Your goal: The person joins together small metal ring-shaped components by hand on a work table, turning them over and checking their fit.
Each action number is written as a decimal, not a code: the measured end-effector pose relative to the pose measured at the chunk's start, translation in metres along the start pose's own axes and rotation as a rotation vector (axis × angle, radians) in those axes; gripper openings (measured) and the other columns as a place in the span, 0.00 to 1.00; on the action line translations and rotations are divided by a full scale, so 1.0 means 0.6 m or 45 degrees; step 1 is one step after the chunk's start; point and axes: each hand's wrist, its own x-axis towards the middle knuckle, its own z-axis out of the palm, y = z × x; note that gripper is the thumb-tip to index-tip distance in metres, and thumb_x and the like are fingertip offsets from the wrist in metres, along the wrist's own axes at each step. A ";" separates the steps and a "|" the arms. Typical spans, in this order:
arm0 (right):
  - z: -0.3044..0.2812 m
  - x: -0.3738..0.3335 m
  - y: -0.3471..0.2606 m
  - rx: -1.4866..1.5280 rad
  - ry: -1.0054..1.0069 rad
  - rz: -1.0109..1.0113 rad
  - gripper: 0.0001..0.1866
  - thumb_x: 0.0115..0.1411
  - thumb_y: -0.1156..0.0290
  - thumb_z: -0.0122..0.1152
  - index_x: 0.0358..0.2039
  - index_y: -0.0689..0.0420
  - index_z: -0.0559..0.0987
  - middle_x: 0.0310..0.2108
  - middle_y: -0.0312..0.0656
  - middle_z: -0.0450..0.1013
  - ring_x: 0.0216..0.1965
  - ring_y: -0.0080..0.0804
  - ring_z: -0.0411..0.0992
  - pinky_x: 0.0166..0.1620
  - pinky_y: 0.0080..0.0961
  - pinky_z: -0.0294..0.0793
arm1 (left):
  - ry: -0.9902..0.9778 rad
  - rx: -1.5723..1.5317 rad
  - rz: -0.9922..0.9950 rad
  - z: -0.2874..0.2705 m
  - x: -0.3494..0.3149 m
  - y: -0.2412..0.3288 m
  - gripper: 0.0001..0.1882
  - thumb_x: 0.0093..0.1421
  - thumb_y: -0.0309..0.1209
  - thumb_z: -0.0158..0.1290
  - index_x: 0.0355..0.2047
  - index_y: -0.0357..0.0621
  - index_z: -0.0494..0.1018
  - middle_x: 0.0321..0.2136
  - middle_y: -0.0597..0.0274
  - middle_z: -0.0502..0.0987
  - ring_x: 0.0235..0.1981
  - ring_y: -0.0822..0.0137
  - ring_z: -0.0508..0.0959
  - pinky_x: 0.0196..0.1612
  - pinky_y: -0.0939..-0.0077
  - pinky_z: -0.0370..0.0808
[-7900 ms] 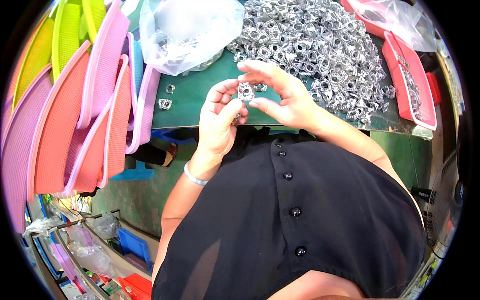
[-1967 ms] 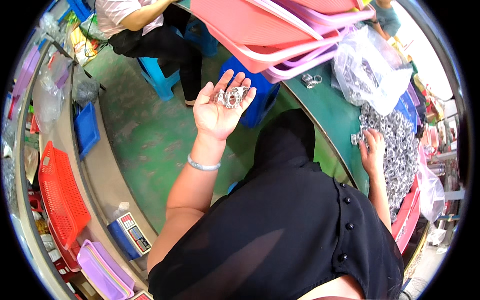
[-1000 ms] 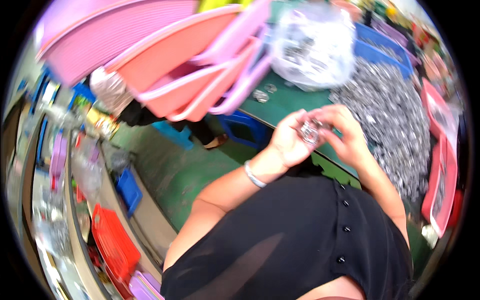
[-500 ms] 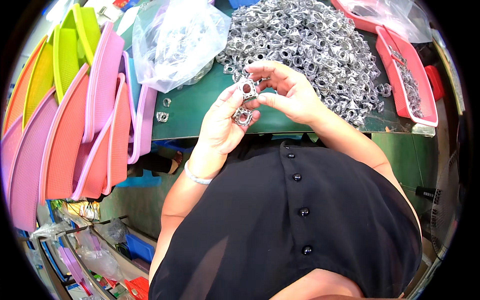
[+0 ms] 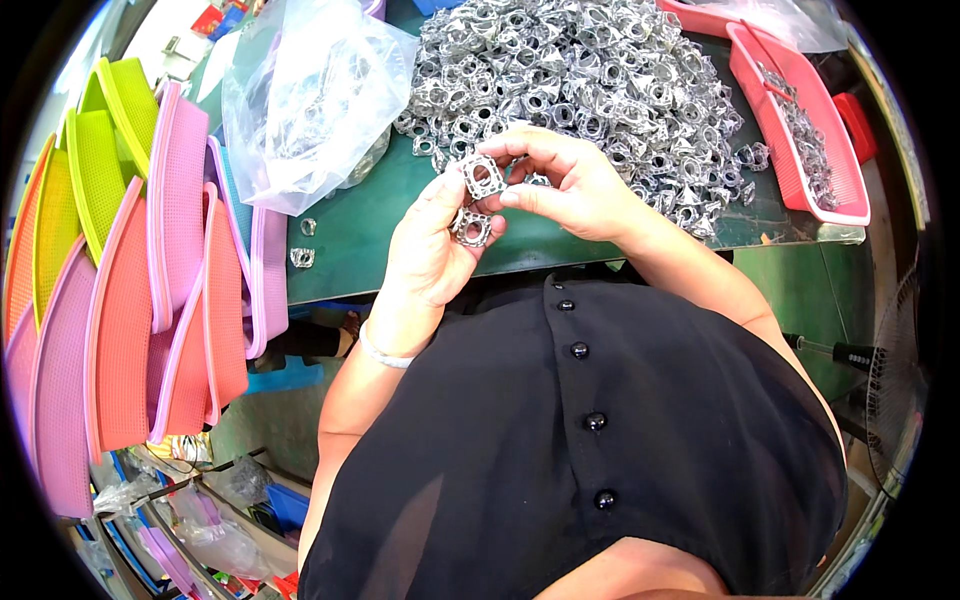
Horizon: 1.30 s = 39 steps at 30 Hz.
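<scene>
Above the near edge of the green table, my left hand (image 5: 425, 255) is closed around two silver-coloured openwork metal ring pieces. The upper metal piece (image 5: 484, 192) is squarish with a round hole, its opening turned up towards me. Lower down, the second metal piece (image 5: 457, 222) sits against the fingers of the same hand. My right hand (image 5: 585, 195) pinches the right side of the upper piece with thumb and fingers, so both hands hold it. Another metal piece (image 5: 538, 180) shows between the right thumb and fingers; whether it is held or lies behind them I cannot tell.
A large heap of similar metal pieces (image 5: 590, 85) covers the table beyond my hands. Left of it lies a clear plastic bag (image 5: 310, 110); two loose pieces (image 5: 302, 258) lie nearby. Colourful baskets (image 5: 125, 340) stack at left; a pink basket (image 5: 850, 195) stands right.
The upper metal piece has turned slightly, so its hole shows wider. Both hands keep their hold. The whole view has shifted a little, with the table's left side lower in the picture.
</scene>
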 end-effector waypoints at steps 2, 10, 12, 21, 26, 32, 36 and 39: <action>-0.002 0.000 0.002 -0.010 -0.005 -0.005 0.20 0.50 0.81 0.57 0.46 0.60 0.72 0.45 0.39 0.67 0.40 0.23 0.68 0.43 0.20 0.69 | 0.003 -0.002 -0.007 -0.002 0.003 -0.001 0.17 0.61 0.36 0.46 0.47 0.40 0.66 0.41 0.56 0.73 0.33 0.69 0.75 0.33 0.74 0.74; -0.005 0.000 0.005 -0.067 0.046 -0.010 0.18 0.49 0.77 0.60 0.43 0.59 0.74 0.37 0.36 0.70 0.38 0.22 0.68 0.39 0.19 0.68 | -0.003 0.018 -0.005 -0.001 0.009 -0.002 0.17 0.62 0.36 0.43 0.48 0.39 0.66 0.41 0.57 0.72 0.34 0.70 0.75 0.32 0.75 0.74; -0.007 0.000 0.009 -0.101 0.060 -0.048 0.18 0.49 0.77 0.60 0.43 0.58 0.74 0.37 0.36 0.70 0.39 0.22 0.69 0.39 0.19 0.68 | 0.013 0.052 0.020 0.010 0.006 0.001 0.16 0.62 0.34 0.44 0.46 0.39 0.67 0.37 0.60 0.74 0.33 0.71 0.75 0.32 0.76 0.75; -0.008 -0.001 0.005 -0.177 0.087 -0.097 0.18 0.50 0.78 0.58 0.44 0.56 0.73 0.37 0.36 0.71 0.40 0.23 0.69 0.40 0.20 0.68 | 0.085 0.347 0.198 0.012 0.001 0.001 0.15 0.60 0.29 0.47 0.46 0.36 0.68 0.33 0.62 0.74 0.27 0.74 0.73 0.29 0.80 0.74; -0.005 0.001 0.009 -0.098 0.075 -0.069 0.19 0.50 0.81 0.57 0.44 0.57 0.73 0.37 0.36 0.71 0.40 0.23 0.69 0.41 0.20 0.68 | 0.087 0.393 0.223 0.016 0.001 0.004 0.14 0.59 0.28 0.48 0.45 0.36 0.69 0.31 0.62 0.74 0.26 0.75 0.72 0.28 0.81 0.73; -0.001 0.001 0.009 0.138 0.070 0.109 0.21 0.53 0.82 0.55 0.49 0.63 0.69 0.44 0.39 0.68 0.41 0.23 0.68 0.45 0.20 0.69 | 0.119 0.401 0.224 0.015 0.003 0.006 0.13 0.59 0.26 0.49 0.44 0.36 0.70 0.31 0.63 0.75 0.26 0.76 0.72 0.29 0.82 0.73; -0.003 0.005 0.007 0.281 0.045 0.213 0.19 0.54 0.80 0.56 0.48 0.63 0.69 0.40 0.38 0.70 0.40 0.21 0.68 0.45 0.20 0.69 | 0.121 0.459 0.254 0.013 0.006 0.005 0.13 0.59 0.26 0.49 0.44 0.37 0.70 0.32 0.64 0.75 0.26 0.76 0.72 0.29 0.82 0.73; -0.005 0.010 0.010 0.302 0.008 0.241 0.17 0.54 0.79 0.57 0.46 0.63 0.71 0.37 0.36 0.71 0.38 0.20 0.69 0.45 0.19 0.69 | 0.114 0.548 0.305 0.014 0.008 0.004 0.14 0.58 0.25 0.49 0.45 0.38 0.70 0.31 0.64 0.75 0.26 0.76 0.72 0.29 0.82 0.73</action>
